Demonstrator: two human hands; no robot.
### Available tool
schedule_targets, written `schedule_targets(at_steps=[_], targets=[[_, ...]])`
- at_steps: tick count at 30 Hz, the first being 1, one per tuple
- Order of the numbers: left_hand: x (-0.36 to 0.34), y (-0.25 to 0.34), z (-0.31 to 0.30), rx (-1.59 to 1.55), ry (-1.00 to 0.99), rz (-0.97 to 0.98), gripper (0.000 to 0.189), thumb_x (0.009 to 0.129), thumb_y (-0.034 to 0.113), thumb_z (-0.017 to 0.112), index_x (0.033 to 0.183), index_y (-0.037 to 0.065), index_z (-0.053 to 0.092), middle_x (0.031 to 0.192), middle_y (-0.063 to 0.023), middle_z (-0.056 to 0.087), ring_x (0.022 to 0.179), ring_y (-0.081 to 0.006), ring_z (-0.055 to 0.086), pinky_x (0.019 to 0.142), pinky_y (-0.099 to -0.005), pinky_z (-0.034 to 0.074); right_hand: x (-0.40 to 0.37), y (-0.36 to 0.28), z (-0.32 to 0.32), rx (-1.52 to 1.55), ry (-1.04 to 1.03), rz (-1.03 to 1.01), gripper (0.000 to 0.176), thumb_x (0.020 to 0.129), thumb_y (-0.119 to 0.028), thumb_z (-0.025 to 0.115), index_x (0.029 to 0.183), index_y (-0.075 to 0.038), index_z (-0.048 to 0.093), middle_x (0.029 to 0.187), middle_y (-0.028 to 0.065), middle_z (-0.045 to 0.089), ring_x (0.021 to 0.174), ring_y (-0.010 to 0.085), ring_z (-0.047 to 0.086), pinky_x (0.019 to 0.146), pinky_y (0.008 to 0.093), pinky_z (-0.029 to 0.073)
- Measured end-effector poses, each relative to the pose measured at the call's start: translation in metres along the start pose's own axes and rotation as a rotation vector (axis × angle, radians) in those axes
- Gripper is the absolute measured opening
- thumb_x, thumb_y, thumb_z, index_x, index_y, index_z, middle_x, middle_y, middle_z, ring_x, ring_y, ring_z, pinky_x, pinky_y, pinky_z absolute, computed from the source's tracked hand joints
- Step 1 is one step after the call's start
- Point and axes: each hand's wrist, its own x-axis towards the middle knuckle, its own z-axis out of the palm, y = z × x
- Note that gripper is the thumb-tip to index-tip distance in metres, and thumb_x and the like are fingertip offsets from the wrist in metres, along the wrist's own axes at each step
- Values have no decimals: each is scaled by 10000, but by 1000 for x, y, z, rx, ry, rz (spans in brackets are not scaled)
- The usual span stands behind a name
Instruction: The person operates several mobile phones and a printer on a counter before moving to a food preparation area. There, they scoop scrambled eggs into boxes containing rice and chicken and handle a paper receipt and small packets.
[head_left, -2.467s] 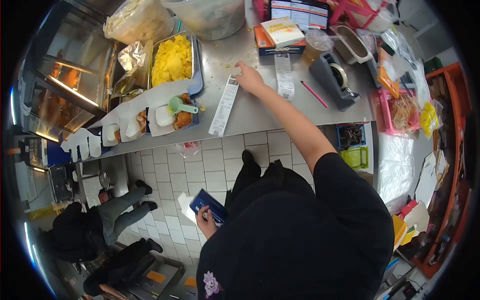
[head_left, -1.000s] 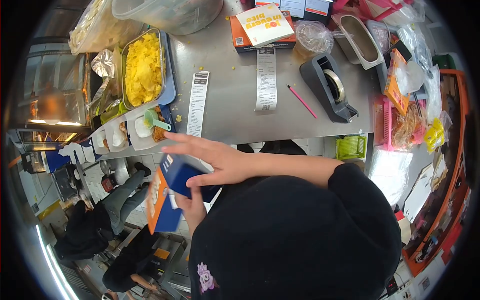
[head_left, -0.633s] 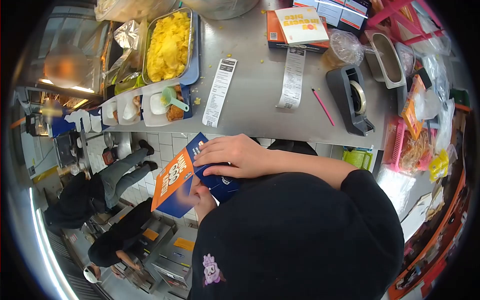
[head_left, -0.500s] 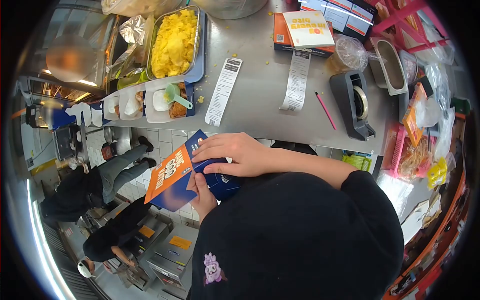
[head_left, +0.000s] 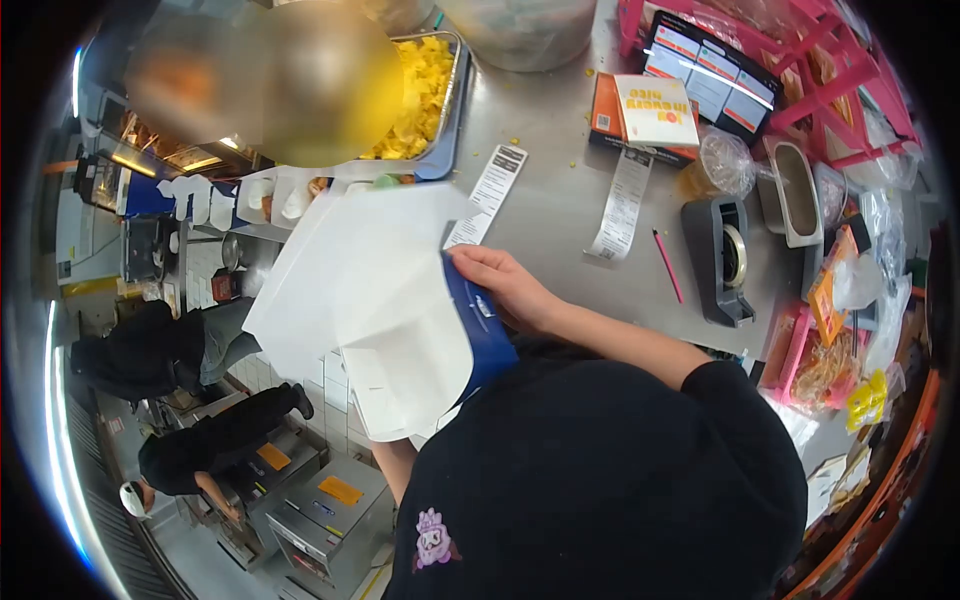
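The right hand (head_left: 512, 291) is clamped on the box (head_left: 392, 300), fingers curled over the top edge of its blue wall. The box is open towards the camera with its plain white inside and flaps spread wide. The left hand is hidden behind the box, so its grip cannot be told. A white label on the blue wall just under the right fingers is too small to read. Beyond the right hand two receipts (head_left: 489, 190) lie on the steel counter (head_left: 560, 190); their print is unreadable. Past them sits an orange carton (head_left: 603, 112) topped with a white card (head_left: 657, 110), its yellow and orange lettering upside down and illegible. Right of the hand lie a pink pen (head_left: 667, 266) and a tape dispenser (head_left: 726, 262), with bare steel between the receipts. The box hangs off the counter's near edge, above the tiled floor.
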Motion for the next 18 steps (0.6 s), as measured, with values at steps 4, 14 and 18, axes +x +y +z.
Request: schedule_targets(at_steps=[4, 14, 18], targets=[[-20, -19, -8, -145, 65, -81, 581, 941, 334, 532, 1419, 68, 337, 1305, -108, 522, 1122, -232, 566, 909, -357, 508, 4, 10, -6, 103, 12, 75, 296, 980, -288, 502, 1128, -49, 594, 1008, -4, 635, 877, 58, 596, 817, 219, 478], [-45, -19, -3, -97, 11, 581, 644, 950, 62, 507, 1478, 158, 150, 1347, -80, 407, 1196, -216, 469, 952, -404, 451, -4, 1, 72, -1259, -410, -770, 326, 897, -164, 575, 1198, -50, 528, 1069, 102, 605, 1049, 254, 571, 973, 383, 409], [-66, -35, 25, -114, 158, 625, 664, 886, -6, 585, 1431, 84, 217, 1284, -75, 444, 1161, -191, 465, 960, -326, 428, -1, 28, 99, -1689, -969, -479, 342, 890, -189, 563, 1206, -61, 530, 905, 79, 638, 842, 264, 623, 822, 377, 488]])
